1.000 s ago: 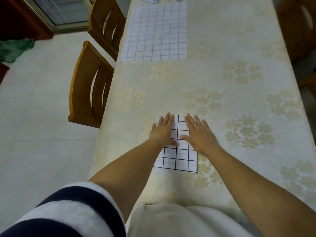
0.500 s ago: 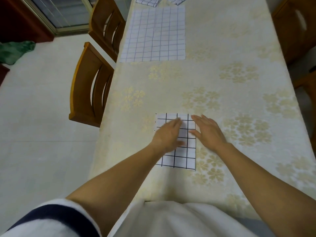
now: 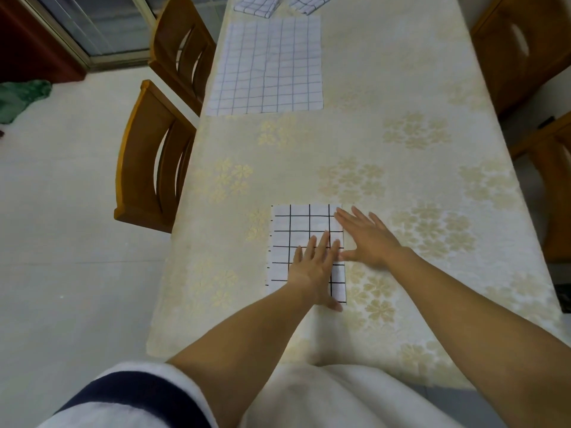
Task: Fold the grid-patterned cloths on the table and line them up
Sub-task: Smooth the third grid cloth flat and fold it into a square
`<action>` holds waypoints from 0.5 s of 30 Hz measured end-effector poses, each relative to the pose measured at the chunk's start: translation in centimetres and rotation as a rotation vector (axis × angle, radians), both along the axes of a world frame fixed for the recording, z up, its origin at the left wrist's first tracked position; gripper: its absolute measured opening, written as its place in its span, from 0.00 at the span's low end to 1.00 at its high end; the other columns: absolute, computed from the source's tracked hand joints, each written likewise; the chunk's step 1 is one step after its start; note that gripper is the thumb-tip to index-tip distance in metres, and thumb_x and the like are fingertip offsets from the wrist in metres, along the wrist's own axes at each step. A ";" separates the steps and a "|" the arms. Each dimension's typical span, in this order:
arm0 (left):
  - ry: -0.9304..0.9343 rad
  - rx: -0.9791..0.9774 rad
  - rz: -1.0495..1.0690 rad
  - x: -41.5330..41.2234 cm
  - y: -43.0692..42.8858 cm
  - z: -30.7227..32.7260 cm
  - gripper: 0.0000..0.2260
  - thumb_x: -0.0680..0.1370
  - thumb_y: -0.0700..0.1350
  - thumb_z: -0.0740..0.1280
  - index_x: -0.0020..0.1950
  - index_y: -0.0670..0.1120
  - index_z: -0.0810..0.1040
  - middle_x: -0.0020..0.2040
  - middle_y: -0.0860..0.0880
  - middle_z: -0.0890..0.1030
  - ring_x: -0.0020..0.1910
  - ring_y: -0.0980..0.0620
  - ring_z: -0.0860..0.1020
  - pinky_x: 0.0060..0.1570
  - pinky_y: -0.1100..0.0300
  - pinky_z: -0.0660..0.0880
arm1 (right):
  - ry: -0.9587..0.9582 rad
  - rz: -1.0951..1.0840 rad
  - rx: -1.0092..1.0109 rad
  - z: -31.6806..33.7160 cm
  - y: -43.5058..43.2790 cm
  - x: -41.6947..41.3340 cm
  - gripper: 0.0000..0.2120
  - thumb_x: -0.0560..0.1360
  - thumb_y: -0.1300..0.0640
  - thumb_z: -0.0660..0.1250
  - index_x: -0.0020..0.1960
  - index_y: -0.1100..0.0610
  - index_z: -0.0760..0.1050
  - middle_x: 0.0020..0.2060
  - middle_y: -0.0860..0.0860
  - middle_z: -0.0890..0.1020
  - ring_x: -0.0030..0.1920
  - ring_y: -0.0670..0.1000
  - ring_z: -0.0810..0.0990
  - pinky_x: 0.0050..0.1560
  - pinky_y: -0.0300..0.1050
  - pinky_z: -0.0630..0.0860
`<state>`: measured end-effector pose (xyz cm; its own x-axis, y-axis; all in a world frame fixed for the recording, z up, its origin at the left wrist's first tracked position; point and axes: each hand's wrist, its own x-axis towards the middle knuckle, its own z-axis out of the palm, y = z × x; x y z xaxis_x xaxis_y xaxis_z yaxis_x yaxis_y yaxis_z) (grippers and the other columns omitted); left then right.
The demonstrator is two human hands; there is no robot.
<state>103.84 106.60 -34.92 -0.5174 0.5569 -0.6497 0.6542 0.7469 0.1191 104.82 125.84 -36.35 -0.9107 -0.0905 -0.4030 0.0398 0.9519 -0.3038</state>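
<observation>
folded grid cloth (image 3: 304,233): flat, lower centre of frame, on floral tablecloth (image 3: 401,168) | left hand (image 3: 313,268): flat on its near half, fingers straight | right hand (image 3: 367,237): flat across its right edge, fingers straight | unfolded grid cloth (image 3: 267,66): spread, upper centre | two folded cloths (image 3: 256,4): top edge | wooden chair (image 3: 151,159): left of table

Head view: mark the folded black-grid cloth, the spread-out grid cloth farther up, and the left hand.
folded black-grid cloth (image 3: 298,222), head view, bare upper-left area.
spread-out grid cloth (image 3: 268,66), head view, its middle.
left hand (image 3: 312,268), head view, back of the hand.
</observation>
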 end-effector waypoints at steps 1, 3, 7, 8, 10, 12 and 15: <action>-0.002 -0.004 -0.009 0.2 -0.2 -0.1 0.64 0.66 0.71 0.74 0.79 0.53 0.26 0.78 0.49 0.25 0.78 0.41 0.29 0.78 0.39 0.40 | -0.024 0.005 0.016 0.3 0.0 -0.3 0.53 0.70 0.29 0.67 0.81 0.46 0.38 0.78 0.38 0.37 0.79 0.48 0.36 0.79 0.56 0.40; -0.009 -0.009 -0.016 0.4 -0.7 -0.2 0.63 0.66 0.71 0.73 0.78 0.57 0.26 0.77 0.49 0.23 0.77 0.39 0.27 0.78 0.37 0.38 | -0.088 0.003 0.036 0.8 -0.1 -0.9 0.61 0.64 0.28 0.70 0.80 0.47 0.34 0.77 0.39 0.34 0.78 0.49 0.33 0.78 0.60 0.38; -0.014 -0.025 -0.054 0.7 -1.3 0.1 0.59 0.69 0.71 0.72 0.77 0.61 0.26 0.76 0.49 0.21 0.76 0.37 0.26 0.77 0.35 0.37 | -0.177 0.034 0.105 1.1 -0.9 -1.3 0.70 0.58 0.27 0.73 0.78 0.50 0.28 0.76 0.43 0.29 0.77 0.55 0.28 0.76 0.65 0.37; -0.010 -0.035 -0.069 0.7 -1.4 0.2 0.58 0.69 0.71 0.71 0.77 0.62 0.26 0.76 0.49 0.21 0.76 0.36 0.27 0.77 0.34 0.38 | -0.182 0.039 0.111 1.0 -0.9 -1.3 0.71 0.58 0.27 0.73 0.78 0.51 0.28 0.76 0.43 0.28 0.76 0.55 0.28 0.76 0.65 0.36; 0.005 -0.045 -0.103 0.9 -1.7 0.3 0.55 0.71 0.71 0.69 0.77 0.62 0.27 0.77 0.49 0.22 0.76 0.35 0.28 0.77 0.33 0.40 | -0.185 0.043 0.106 0.9 -0.8 -1.3 0.72 0.57 0.26 0.73 0.78 0.51 0.26 0.76 0.44 0.27 0.76 0.55 0.26 0.75 0.65 0.35; 0.019 -0.035 -0.132 0.9 -2.2 0.2 0.51 0.73 0.71 0.66 0.78 0.62 0.28 0.78 0.50 0.24 0.77 0.35 0.29 0.77 0.34 0.41 | -0.194 0.057 0.096 0.7 -0.7 -1.3 0.73 0.56 0.26 0.74 0.77 0.50 0.25 0.75 0.44 0.26 0.75 0.55 0.25 0.75 0.66 0.34; 0.042 -0.032 -0.199 0.8 -3.0 0.2 0.47 0.76 0.71 0.62 0.79 0.62 0.31 0.79 0.50 0.26 0.78 0.37 0.29 0.78 0.38 0.40 | -0.218 0.052 -0.005 0.8 -0.2 -1.5 0.72 0.55 0.23 0.72 0.77 0.47 0.26 0.74 0.40 0.27 0.74 0.51 0.25 0.74 0.64 0.31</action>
<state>104.68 103.64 -34.67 -0.4266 0.6299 -0.6490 0.7929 0.6057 0.0667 103.35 125.67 -35.60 -0.7959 -0.1374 -0.5896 0.0566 0.9528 -0.2984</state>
